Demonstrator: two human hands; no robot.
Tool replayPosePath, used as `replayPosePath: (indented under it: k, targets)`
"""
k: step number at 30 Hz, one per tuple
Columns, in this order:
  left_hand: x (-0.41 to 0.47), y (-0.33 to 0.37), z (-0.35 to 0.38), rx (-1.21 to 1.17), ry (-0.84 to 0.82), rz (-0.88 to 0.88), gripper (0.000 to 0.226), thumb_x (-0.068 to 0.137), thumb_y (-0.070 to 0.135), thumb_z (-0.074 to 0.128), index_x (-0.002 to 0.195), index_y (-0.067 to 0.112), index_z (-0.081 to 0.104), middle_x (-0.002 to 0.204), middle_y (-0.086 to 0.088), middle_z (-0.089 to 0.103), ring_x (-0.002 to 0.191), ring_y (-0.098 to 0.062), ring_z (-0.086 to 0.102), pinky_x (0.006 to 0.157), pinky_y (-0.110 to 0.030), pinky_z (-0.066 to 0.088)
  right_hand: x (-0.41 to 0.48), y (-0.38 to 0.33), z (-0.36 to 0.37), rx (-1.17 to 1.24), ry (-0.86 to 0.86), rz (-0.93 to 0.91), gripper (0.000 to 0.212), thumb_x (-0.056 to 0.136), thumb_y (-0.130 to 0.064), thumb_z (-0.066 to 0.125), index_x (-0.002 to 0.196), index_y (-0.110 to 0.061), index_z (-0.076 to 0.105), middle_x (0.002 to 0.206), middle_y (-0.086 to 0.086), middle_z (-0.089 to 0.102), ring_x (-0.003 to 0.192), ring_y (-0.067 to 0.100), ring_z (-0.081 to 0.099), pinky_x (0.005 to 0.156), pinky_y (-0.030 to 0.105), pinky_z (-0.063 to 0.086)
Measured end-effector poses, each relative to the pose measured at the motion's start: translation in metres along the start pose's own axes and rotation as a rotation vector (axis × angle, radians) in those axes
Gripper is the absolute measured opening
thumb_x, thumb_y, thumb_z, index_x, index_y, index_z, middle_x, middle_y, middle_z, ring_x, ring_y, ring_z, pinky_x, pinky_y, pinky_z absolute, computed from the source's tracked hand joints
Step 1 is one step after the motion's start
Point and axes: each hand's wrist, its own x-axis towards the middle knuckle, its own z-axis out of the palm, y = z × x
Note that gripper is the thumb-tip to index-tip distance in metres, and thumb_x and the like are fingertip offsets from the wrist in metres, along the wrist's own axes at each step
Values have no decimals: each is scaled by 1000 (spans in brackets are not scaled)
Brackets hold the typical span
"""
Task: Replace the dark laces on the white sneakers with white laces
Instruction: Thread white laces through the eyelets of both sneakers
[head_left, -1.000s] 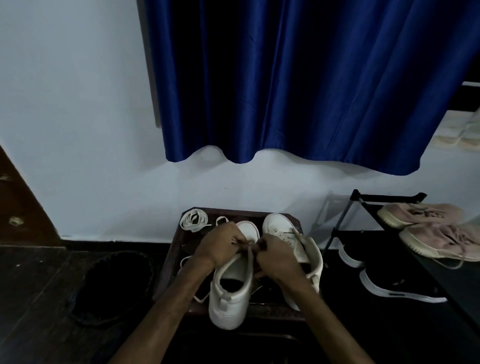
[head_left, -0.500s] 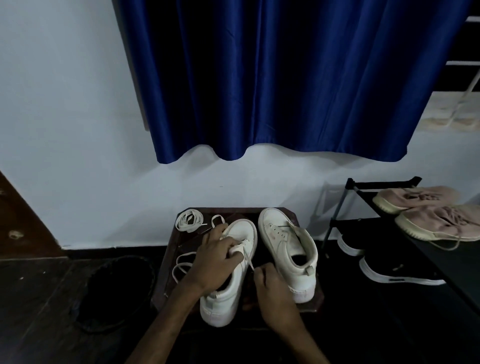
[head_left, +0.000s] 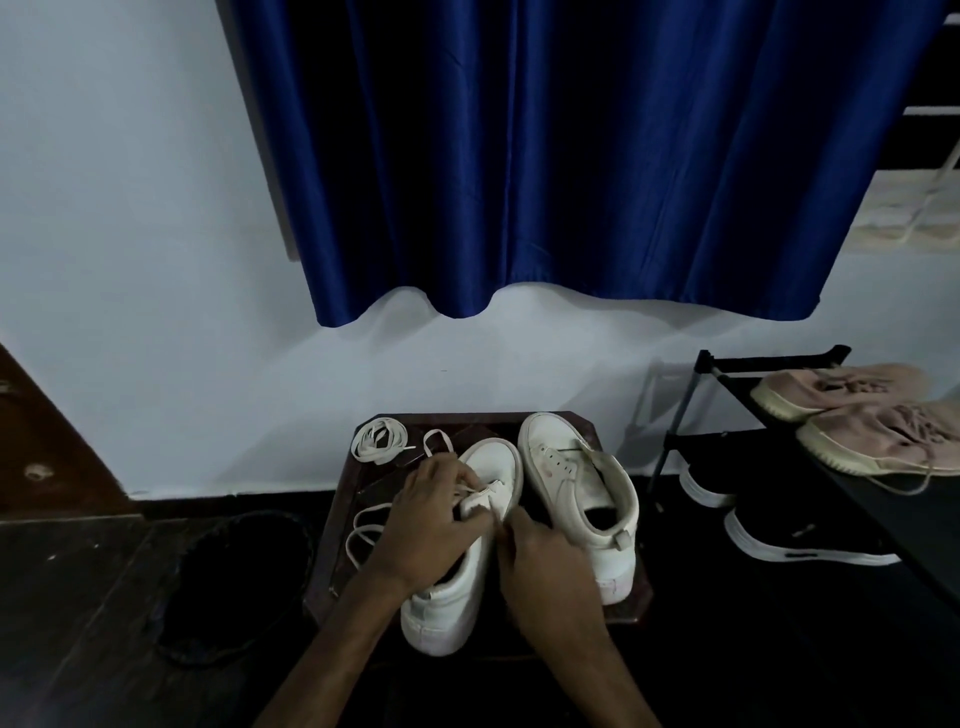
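Two white sneakers stand on a small dark wooden table (head_left: 587, 423). The left sneaker (head_left: 457, 587) lies under both hands, its toe pointing away. My left hand (head_left: 431, 512) grips its tongue and upper, fingers curled over a white lace (head_left: 363, 525) that loops out to the left. My right hand (head_left: 545, 566) rests against the shoe's right side, fingers curled at the eyelets; what they pinch is hidden. The right sneaker (head_left: 576, 493) stands free with no lace. A coiled white lace (head_left: 376, 439) lies at the table's back left corner.
A dark round mat (head_left: 234, 582) lies on the floor to the left. A black shoe rack (head_left: 769, 364) stands to the right with pink shoes (head_left: 878, 431) on top and black shoes (head_left: 800, 535) below. A blue curtain (head_left: 571, 156) hangs on the wall behind.
The left sneaker has been lowered flat onto the table. My right hand moved from the front of the shoe to its right side. My left hand stays on the tongue.
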Motion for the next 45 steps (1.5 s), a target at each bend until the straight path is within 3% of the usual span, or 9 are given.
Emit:
replayPosePath:
  k: [11,16,21,27,32,36,39,43,45]
  targets:
    - [-2,4,0,-25,81,-31,84,56,61,44,128,19,45,121,5,49,117,-15,44,93,-21,32,26,-14,-5,-107,43,-3,25,97,-18,40,121,-14,45,113,5,62,96,25,66,68,34,48]
    - [-2,6,1,-29,111,-51,83,54,60,47,125,17,44,119,5,47,117,-16,43,93,-19,30,-1,-3,-1,-229,-29,-38,35,52,-29,90,71,-20,61,53,2,59,38,16,57,30,25,34]
    - [-1,3,4,-5,160,-53,58,70,32,74,119,16,46,117,1,46,114,-19,41,94,-27,35,-8,-1,-24,-252,-90,-18,26,99,-16,38,122,-13,50,119,7,62,109,23,62,79,32,48]
    - [-6,5,5,48,207,-105,57,66,53,67,104,19,42,105,6,40,105,-17,40,83,-26,34,29,-17,-12,-147,3,-76,20,98,-17,37,117,-16,42,118,3,57,99,25,65,71,37,50]
    - [-5,7,4,82,214,-176,52,67,48,69,99,19,40,101,7,42,103,-18,44,81,-32,40,-8,-1,-1,-280,-86,-27,25,49,-16,85,62,-14,63,47,6,57,34,18,56,28,25,35]
    - [-4,7,4,54,207,-185,52,69,48,71,99,20,40,102,5,46,103,-19,45,81,-33,40,-15,-4,-27,-312,-195,40,14,90,-9,52,99,-12,62,94,6,68,84,22,71,62,34,54]
    - [-5,8,3,13,170,-199,59,66,59,68,99,20,40,100,6,46,100,-15,44,79,-32,39,11,-20,-40,-217,69,2,24,63,-15,85,73,-11,63,71,5,65,53,20,64,39,29,44]
    - [-7,8,1,-6,167,-221,62,64,67,63,96,19,43,97,4,49,100,-21,50,80,-37,45,30,-27,-23,-169,-79,-12,18,95,-15,42,111,-13,47,113,5,60,97,25,65,71,37,52]
    - [-7,9,0,-9,173,-218,68,56,73,54,95,18,44,93,5,48,97,-21,51,78,-36,45,30,-21,-14,-163,-53,13,10,89,-15,50,99,-13,51,94,4,65,79,24,69,56,35,51]
